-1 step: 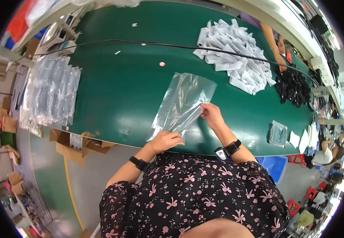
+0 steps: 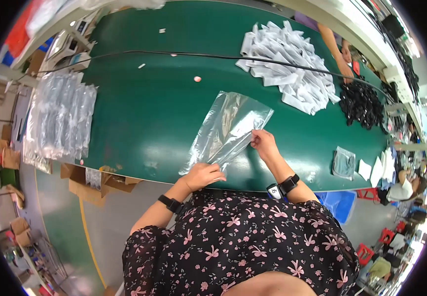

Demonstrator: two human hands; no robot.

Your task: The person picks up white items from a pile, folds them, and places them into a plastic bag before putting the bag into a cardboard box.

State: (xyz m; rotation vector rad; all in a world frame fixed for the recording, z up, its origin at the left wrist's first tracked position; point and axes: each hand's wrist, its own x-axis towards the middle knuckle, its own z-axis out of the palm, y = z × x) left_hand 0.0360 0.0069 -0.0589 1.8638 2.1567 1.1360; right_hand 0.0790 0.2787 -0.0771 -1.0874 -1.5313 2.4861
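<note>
A clear plastic bag (image 2: 228, 121) slants over the green table in front of me, its far end spread wide. My left hand (image 2: 203, 175) is closed on the bag's near end by the table edge. With thumb and fingers pinched, my right hand (image 2: 264, 142) grips the bag's right edge. The bag looks flat, and I make out nothing inside it. Beyond it to the right lies a heap of folded pale grey pieces (image 2: 292, 74).
Filled clear bags (image 2: 63, 116) are stacked at the table's left end. A black cable (image 2: 189, 55) crosses above the table (image 2: 134, 118). Far right, another person's hands (image 2: 344, 66) are at a black pile (image 2: 361, 106). A small clear packet (image 2: 344, 163) lies near the right edge.
The bag's far right corner has shifted slightly to the right. Both hands keep their grip, and the whole view has moved a little.
</note>
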